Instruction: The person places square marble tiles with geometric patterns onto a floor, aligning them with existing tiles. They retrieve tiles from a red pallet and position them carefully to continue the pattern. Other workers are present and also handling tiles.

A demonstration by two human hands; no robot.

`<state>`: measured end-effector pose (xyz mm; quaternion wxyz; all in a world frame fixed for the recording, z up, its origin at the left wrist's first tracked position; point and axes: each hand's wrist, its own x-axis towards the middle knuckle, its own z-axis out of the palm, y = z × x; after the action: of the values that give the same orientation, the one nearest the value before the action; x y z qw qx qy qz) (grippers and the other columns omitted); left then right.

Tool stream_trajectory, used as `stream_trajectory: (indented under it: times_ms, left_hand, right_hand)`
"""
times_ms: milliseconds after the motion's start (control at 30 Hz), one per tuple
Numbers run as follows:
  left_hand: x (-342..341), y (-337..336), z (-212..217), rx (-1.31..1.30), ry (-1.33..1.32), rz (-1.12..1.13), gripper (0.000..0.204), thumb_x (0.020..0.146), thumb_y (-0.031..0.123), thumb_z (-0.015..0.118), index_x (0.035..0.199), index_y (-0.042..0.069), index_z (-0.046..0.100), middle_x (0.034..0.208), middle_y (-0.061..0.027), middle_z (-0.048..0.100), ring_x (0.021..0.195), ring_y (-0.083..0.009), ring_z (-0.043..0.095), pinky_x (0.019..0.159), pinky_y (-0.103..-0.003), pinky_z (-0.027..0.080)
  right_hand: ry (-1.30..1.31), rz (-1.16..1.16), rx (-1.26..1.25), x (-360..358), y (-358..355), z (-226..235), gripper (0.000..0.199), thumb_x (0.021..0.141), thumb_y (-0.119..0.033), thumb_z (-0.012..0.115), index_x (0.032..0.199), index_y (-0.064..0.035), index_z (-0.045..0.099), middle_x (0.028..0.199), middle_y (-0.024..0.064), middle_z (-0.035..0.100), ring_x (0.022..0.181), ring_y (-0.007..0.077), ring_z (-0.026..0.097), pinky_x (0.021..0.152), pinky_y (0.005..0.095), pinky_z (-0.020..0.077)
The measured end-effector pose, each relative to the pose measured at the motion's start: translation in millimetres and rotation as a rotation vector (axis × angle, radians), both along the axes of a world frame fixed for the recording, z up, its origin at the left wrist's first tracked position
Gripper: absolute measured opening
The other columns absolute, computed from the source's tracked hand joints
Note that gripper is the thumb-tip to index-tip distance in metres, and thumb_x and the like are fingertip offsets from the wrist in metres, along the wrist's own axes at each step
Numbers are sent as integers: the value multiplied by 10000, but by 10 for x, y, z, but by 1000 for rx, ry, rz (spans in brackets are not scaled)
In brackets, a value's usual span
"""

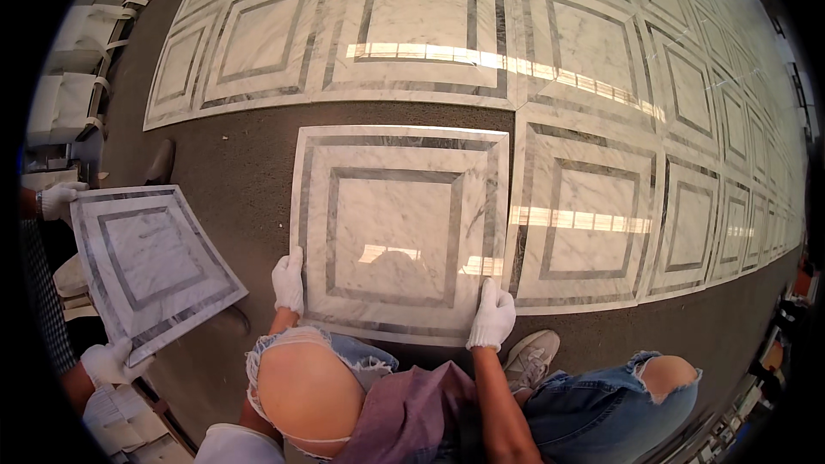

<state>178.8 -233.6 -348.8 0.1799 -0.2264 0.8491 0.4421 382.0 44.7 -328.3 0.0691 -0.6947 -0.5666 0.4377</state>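
Note:
A square white marble tile (395,232) with dark grey inlaid frames lies in front of my knees, its surface shiny. At its lower left edge is my left hand (289,280) in a white knit glove, closed on the tile's side. My right hand (492,315), gloved the same way, grips the lower right edge, thumb on the face. Fingers beneath the tile are hidden. The tile's right edge comes close to the laid tile (593,223) beside it, and a strip of dark floor shows along its far edge.
Rows of matching laid tiles (421,17) spread far and right over the dark floor (232,163). On the left a co-worker's gloved hands (107,363) hold another framed tile (155,253), tilted. White wrapped stacks (64,107) line the far left. My shoe (533,356) stands near my right hand.

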Motion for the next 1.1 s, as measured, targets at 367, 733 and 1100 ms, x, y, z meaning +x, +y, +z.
stream_trajectory:
  times_ms: [367,733,1100]
  left_hand:
    - [-299,178,-139,-24,45,-53,431,903,404,606,776,-6,648,683,32,548,644,-62,431,582,-266,384]
    - [-322,167,-291,37,37,-30,422,908,394,608,836,-19,662,726,18,575,673,-76,458,619,-273,409]
    - [-385,247,-222,24,23,-42,420,906,409,605,807,3,647,737,29,560,681,-65,437,617,-263,385]
  right_hand:
    - [39,-34,-12,-179,247,-100,437,847,-419,648,830,17,657,692,103,628,639,197,555,664,347,454]
    - [-65,-3,-70,-295,351,-41,454,823,-445,656,834,9,660,713,123,640,669,229,577,671,368,453]
    - [-193,204,-95,-344,437,5,510,879,-510,524,924,-16,640,856,183,663,797,371,617,732,435,458]
